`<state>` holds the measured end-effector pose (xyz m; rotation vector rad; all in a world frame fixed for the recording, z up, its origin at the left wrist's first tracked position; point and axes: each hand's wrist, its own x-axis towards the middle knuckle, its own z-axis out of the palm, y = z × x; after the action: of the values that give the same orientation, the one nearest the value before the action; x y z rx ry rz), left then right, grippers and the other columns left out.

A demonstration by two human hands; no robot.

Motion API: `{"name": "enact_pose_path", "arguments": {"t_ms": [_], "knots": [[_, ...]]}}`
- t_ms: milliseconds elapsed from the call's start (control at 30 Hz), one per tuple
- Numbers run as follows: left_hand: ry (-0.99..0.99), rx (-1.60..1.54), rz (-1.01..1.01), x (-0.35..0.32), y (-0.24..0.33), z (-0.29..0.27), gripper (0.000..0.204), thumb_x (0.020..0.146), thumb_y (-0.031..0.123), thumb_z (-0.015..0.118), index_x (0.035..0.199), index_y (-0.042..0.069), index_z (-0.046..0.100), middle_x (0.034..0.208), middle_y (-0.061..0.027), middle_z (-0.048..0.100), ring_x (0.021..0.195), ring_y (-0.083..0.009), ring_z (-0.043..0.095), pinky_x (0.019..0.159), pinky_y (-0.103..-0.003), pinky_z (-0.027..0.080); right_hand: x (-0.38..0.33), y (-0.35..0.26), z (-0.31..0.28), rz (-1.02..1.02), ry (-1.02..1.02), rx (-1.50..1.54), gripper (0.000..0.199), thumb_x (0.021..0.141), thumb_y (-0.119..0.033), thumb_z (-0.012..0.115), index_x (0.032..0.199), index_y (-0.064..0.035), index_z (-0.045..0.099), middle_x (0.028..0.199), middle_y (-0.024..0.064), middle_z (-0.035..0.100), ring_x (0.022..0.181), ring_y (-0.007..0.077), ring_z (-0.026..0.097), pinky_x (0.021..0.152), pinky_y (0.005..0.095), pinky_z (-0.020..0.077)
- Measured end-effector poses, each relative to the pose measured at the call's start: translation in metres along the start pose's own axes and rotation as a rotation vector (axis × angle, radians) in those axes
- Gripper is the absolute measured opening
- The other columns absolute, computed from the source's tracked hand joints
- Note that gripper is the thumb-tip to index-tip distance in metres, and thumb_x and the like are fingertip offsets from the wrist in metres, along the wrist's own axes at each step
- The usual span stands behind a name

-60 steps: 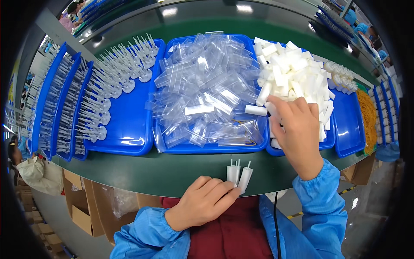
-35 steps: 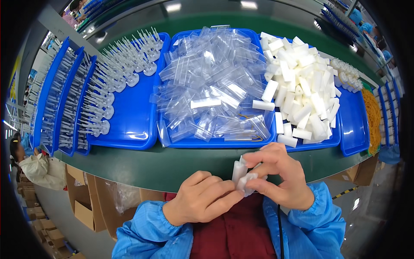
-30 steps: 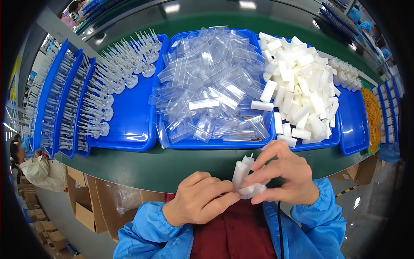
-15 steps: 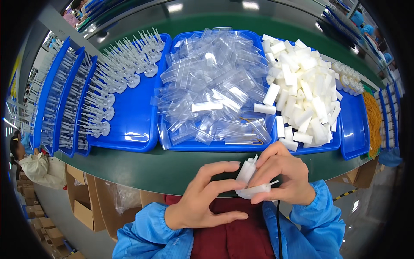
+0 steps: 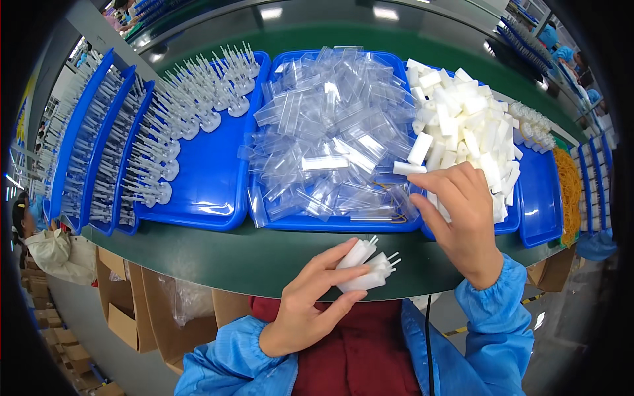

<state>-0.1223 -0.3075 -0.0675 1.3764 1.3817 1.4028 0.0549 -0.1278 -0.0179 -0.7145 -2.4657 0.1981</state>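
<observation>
My left hand [image 5: 310, 303] holds a small bundle of white plastic pieces [image 5: 367, 267] with thin pins at their ends, just above the green table's near edge. My right hand [image 5: 462, 218] reaches forward over the rim of the right blue tray [image 5: 535, 198], fingers apart and curled down, touching the heap of white plastic tubes [image 5: 462, 125]. Nothing shows inside that hand. The middle blue tray [image 5: 330, 223] is heaped with small clear plastic bags [image 5: 330, 132].
A left blue tray [image 5: 205, 191] carries rows of white pin-topped parts [image 5: 191, 105]. More blue trays stand on edge at far left [image 5: 86, 158]. Cardboard boxes [image 5: 125, 310] sit under the green table [image 5: 218, 254]. Another person [image 5: 39, 237] is at the left rim.
My right hand has left the bundle near my chest and moved up and right to the white tube tray. My left hand keeps the bundle, now alone.
</observation>
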Motion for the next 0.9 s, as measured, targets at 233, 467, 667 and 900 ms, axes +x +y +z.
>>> {"name": "enact_pose_path", "arguments": {"t_ms": [233, 467, 667, 900], "knots": [[0.024, 0.049, -0.020, 0.002, -0.005, 0.000, 0.035, 0.085, 0.002, 0.076, 0.120, 0.003, 0.071, 0.140, -0.0240, 0.056, 0.123, -0.0332, 0.062, 0.102, -0.039, 0.051, -0.005, -0.014, 0.011, 0.046, -0.140, -0.227, 0.036, 0.074, -0.014, 0.079, 0.106, -0.0049, 0.068, 0.087, 0.0055, 0.060, 0.083, 0.0235, 0.059, 0.076, 0.0375, 0.0419], [0.039, 0.051, 0.011, 0.005, -0.007, 0.003, 0.035, 0.083, 0.001, 0.076, 0.118, 0.002, 0.072, 0.138, -0.0233, 0.057, 0.123, -0.0323, 0.062, 0.101, -0.039, 0.052, -0.008, -0.007, 0.008, 0.186, -0.046, 0.140, 0.034, 0.073, -0.001, 0.079, 0.102, -0.0033, 0.062, 0.088, 0.0074, 0.063, 0.081, 0.0211, 0.064, 0.069, 0.0346, 0.0488], [0.042, 0.056, -0.013, 0.005, 0.002, 0.003, 0.035, 0.083, 0.001, 0.076, 0.118, 0.002, 0.072, 0.137, -0.0223, 0.059, 0.118, -0.0307, 0.065, 0.099, -0.037, 0.053, -0.030, -0.034, 0.002, 0.672, 0.037, 1.066, 0.046, 0.079, -0.001, 0.084, 0.112, -0.0025, 0.052, 0.089, 0.0083, 0.068, 0.084, 0.0106, 0.067, 0.069, 0.0225, 0.0522], [0.064, 0.041, -0.012, 0.007, 0.006, 0.006, 0.034, 0.085, 0.001, 0.076, 0.118, 0.002, 0.073, 0.135, -0.0231, 0.060, 0.116, -0.0303, 0.067, 0.097, -0.035, 0.054, -0.037, -0.038, 0.018, 0.694, 0.073, 1.234, 0.038, 0.075, -0.003, 0.087, 0.089, -0.0065, 0.052, 0.086, 0.0080, 0.067, 0.075, 0.0098, 0.062, 0.071, 0.0242, 0.0497]]}}
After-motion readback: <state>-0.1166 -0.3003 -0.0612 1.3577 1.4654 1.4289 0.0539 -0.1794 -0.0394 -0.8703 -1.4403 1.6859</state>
